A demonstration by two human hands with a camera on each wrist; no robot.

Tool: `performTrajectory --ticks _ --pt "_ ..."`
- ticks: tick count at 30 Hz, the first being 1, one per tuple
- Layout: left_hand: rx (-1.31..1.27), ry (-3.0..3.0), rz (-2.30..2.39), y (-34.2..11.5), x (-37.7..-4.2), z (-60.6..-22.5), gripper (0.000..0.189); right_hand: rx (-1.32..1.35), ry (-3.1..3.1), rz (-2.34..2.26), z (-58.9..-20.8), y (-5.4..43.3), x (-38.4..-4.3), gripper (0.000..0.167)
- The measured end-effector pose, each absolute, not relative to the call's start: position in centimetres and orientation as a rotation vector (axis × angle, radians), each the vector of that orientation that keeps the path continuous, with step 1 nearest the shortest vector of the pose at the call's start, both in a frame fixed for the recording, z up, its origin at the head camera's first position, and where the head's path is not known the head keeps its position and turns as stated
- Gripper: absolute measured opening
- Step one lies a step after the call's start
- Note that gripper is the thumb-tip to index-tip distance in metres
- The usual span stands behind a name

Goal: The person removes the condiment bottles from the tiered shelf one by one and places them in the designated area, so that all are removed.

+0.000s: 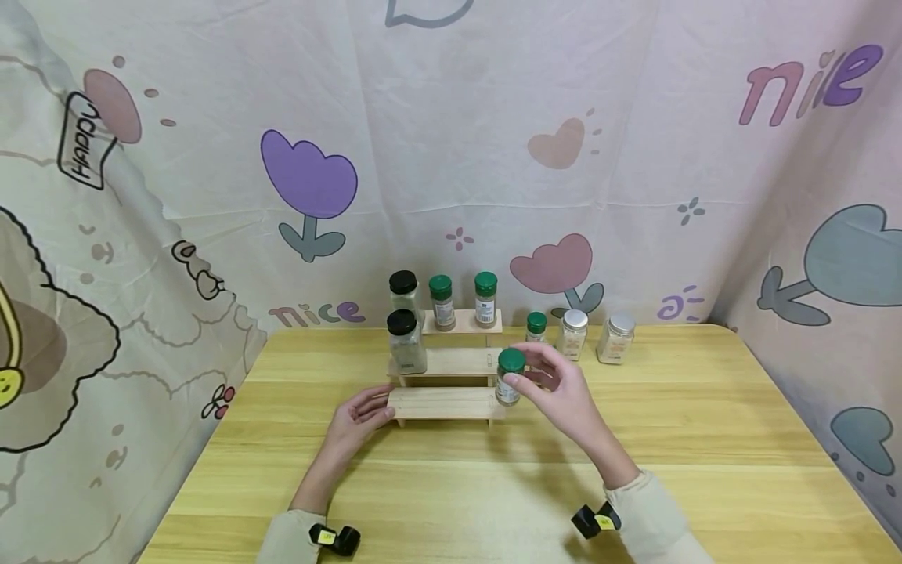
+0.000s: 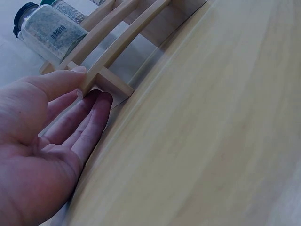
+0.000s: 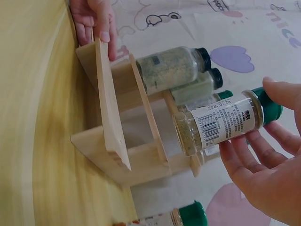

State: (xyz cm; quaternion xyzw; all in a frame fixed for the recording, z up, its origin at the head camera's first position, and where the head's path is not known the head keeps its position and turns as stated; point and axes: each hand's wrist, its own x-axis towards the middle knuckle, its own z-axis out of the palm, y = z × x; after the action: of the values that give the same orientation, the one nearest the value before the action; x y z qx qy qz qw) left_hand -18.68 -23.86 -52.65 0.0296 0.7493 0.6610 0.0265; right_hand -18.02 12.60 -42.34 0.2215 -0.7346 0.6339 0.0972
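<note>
A three-tier wooden spice rack [image 1: 444, 401] stands on the table. My left hand [image 1: 362, 417] grips the left end of its lowest step, thumb on the edge and fingers against the side [image 2: 61, 122]. In my right hand [image 1: 564, 388] is a small spice jar [image 3: 218, 121] with a green lid and white barcode label, pinched between thumb and fingers. It hangs tilted near the right end of the rack. A black-lidded jar [image 1: 406, 345] sits at the left of the middle step. The top step bears another black-lidded jar [image 1: 404, 288] and two green-lidded jars [image 1: 485, 301].
Right of the rack, behind my right hand, stand a green-lidded jar [image 1: 536, 323] and two silver-lidded jars [image 1: 573, 335] on the wooden table [image 1: 669, 439]. A printed cloth [image 1: 437, 157] hangs behind the table and along its sides.
</note>
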Motion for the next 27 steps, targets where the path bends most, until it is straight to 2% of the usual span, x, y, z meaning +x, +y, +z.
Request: performTrajectory --ticks 27 --pt "0.101 2.295 2.063 -23.9 -18.8 -52.7 0.049 0.492 -2.164 1.791 -43.4 18.9 -19.0 0.039"
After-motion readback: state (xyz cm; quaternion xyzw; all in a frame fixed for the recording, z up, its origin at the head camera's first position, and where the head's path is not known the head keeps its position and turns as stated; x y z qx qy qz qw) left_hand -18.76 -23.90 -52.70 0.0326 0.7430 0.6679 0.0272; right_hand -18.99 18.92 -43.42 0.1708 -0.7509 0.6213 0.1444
